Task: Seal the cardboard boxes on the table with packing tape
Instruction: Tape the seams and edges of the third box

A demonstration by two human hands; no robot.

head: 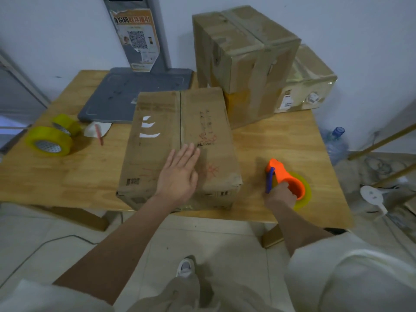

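Head view, sealing of a carton in preparation. The unsealed box (180, 149) lies at the middle of the tabletop (67, 176), its near face flush with the front edge; its two top flaps meet along a centre seam (180, 118) that carries no visible tape. The left hand (180, 174) rests flat on the near part of the lid, fingers straight and together, pressing the flaps down beside the seam: an open grip that holds nothing. The right hand (281, 194) has its grip closed round the orange tape dispenser (286, 176), which is loaded with a yellowish roll and sits just beside the box's right side, near the front right corner of the tabletop; whether it rests on the surface or is held just above it cannot be told.

Two taped boxes (245, 55) stand at the back right corner, apparently finished. Two spare tape rolls (48, 140) lie near the left edge.

Step in hand, as judged: steadying the flaps before taping. The next move calls for bringing the dispenser to one end of the seam, anchoring the tape over the edge of the box, and drawing it straight along the seam while the left hand keeps the flaps level and closed.
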